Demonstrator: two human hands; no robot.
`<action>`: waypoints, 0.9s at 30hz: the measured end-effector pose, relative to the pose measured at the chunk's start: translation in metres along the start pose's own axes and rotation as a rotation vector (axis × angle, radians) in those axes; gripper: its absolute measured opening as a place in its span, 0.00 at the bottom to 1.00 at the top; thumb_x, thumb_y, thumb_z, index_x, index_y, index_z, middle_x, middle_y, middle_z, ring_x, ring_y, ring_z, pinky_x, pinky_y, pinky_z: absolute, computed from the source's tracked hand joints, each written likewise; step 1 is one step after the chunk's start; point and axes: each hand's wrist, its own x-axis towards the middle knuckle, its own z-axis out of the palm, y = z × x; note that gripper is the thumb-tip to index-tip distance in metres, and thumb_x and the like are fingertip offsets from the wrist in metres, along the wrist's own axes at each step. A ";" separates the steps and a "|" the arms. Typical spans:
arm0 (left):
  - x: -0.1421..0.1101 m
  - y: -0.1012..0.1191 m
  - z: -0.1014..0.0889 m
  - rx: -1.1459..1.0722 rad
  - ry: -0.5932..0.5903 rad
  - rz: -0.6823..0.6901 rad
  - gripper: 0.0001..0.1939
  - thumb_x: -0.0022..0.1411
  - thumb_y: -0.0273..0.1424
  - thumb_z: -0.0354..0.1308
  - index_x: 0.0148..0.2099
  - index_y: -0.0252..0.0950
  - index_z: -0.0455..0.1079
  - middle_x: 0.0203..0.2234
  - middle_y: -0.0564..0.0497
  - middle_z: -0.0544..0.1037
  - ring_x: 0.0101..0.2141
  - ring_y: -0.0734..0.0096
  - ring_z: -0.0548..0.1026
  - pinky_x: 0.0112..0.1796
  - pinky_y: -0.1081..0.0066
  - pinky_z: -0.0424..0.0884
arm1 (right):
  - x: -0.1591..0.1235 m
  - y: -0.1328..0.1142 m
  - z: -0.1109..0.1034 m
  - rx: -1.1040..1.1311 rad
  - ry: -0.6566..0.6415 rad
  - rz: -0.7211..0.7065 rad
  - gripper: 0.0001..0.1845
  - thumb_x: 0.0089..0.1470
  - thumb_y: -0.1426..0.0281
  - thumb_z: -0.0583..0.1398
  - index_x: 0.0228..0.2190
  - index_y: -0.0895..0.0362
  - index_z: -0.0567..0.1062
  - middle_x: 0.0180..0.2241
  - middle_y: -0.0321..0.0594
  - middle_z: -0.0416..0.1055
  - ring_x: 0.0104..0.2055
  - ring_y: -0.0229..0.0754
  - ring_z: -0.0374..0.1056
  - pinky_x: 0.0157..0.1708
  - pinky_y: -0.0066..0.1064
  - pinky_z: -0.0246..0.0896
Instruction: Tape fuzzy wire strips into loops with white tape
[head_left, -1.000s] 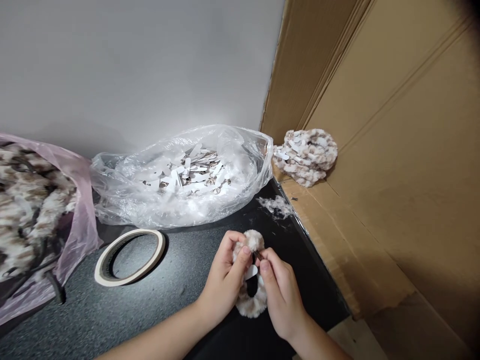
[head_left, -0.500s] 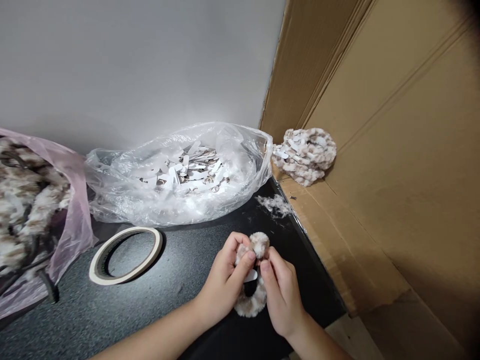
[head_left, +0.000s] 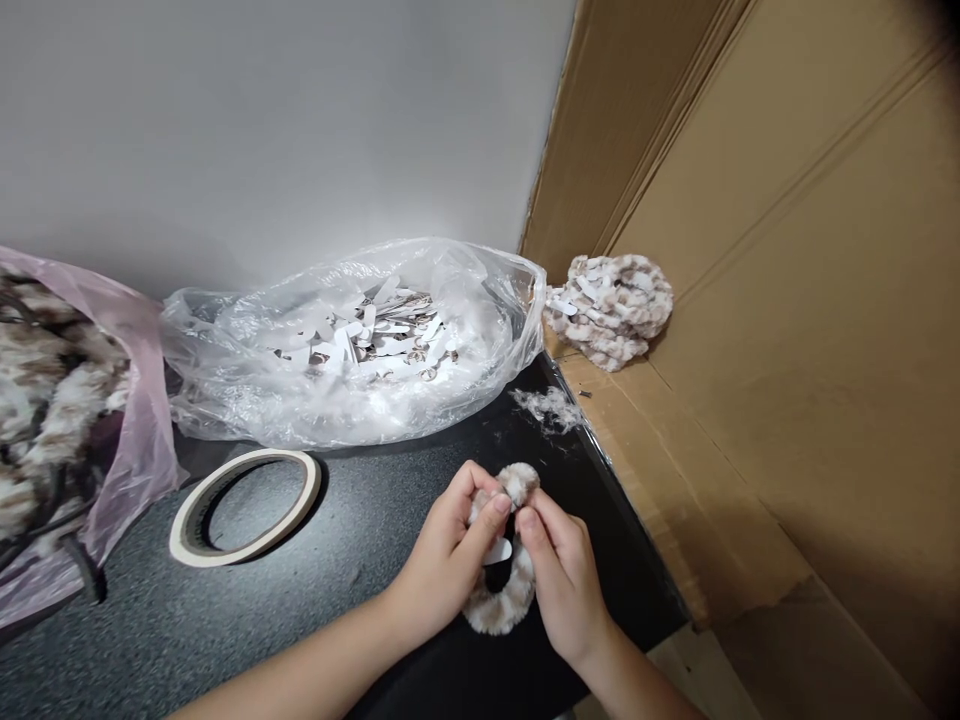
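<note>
Both my hands hold a fluffy beige-and-white scrunchie [head_left: 498, 606] over the dark speckled table [head_left: 300, 620]. My left hand [head_left: 450, 560] pinches its upper part between thumb and fingers. My right hand [head_left: 564, 580] grips it from the right, with thumb and forefinger meeting the left hand's at a small white tag [head_left: 498, 551] on the scrunchie. Part of the scrunchie is hidden behind my fingers.
A clear plastic bag [head_left: 352, 340] of white tags lies behind my hands. A roll of tape [head_left: 244, 505] sits to the left, and a pink bag [head_left: 135, 400] of furry scrunchies at far left. A pile of tagged scrunchies [head_left: 611, 310] rests in the cardboard box [head_left: 787, 350] on the right. A fluff tuft [head_left: 550, 408] lies near the table edge.
My hands and the scrunchie have stayed in nearly the same place; the fingers shifted slightly around the tag. The view has drifted a little to the right.
</note>
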 end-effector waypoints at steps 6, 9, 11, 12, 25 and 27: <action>0.001 0.004 0.000 -0.016 -0.010 -0.012 0.14 0.66 0.42 0.51 0.35 0.38 0.58 0.21 0.59 0.61 0.22 0.79 0.56 0.23 0.78 0.56 | 0.000 0.000 0.001 -0.011 0.003 0.016 0.16 0.63 0.62 0.49 0.25 0.56 0.64 0.23 0.34 0.63 0.25 0.36 0.59 0.26 0.26 0.52; 0.001 0.005 0.001 -0.017 -0.048 -0.008 0.13 0.65 0.41 0.52 0.35 0.38 0.58 0.21 0.60 0.61 0.22 0.79 0.57 0.23 0.78 0.56 | 0.000 -0.001 0.001 -0.023 0.008 0.004 0.16 0.63 0.62 0.49 0.26 0.56 0.65 0.23 0.34 0.63 0.25 0.36 0.59 0.25 0.26 0.52; 0.001 0.005 0.001 -0.020 -0.069 -0.009 0.13 0.65 0.41 0.52 0.34 0.37 0.57 0.20 0.60 0.61 0.21 0.80 0.56 0.23 0.79 0.56 | 0.001 -0.001 0.000 -0.033 0.004 -0.001 0.15 0.63 0.63 0.49 0.26 0.56 0.65 0.23 0.34 0.64 0.25 0.36 0.60 0.26 0.26 0.52; 0.001 0.006 0.001 -0.023 -0.073 -0.012 0.14 0.65 0.41 0.52 0.34 0.37 0.57 0.20 0.60 0.60 0.21 0.80 0.56 0.22 0.79 0.55 | 0.001 -0.001 -0.001 -0.036 -0.002 -0.001 0.15 0.62 0.63 0.49 0.26 0.56 0.65 0.23 0.34 0.64 0.25 0.36 0.61 0.26 0.26 0.53; 0.001 0.011 -0.006 0.005 -0.106 -0.040 0.13 0.65 0.40 0.53 0.34 0.37 0.58 0.19 0.60 0.60 0.20 0.80 0.56 0.22 0.78 0.54 | 0.002 -0.001 -0.003 -0.100 -0.025 -0.017 0.16 0.62 0.64 0.50 0.25 0.57 0.65 0.20 0.31 0.58 0.22 0.34 0.54 0.23 0.26 0.47; 0.002 0.012 -0.007 0.031 -0.122 -0.048 0.14 0.64 0.41 0.54 0.33 0.36 0.58 0.18 0.60 0.60 0.20 0.80 0.55 0.21 0.78 0.53 | 0.002 -0.001 -0.004 -0.106 -0.037 -0.024 0.15 0.62 0.64 0.50 0.26 0.56 0.65 0.21 0.32 0.58 0.23 0.34 0.54 0.23 0.26 0.47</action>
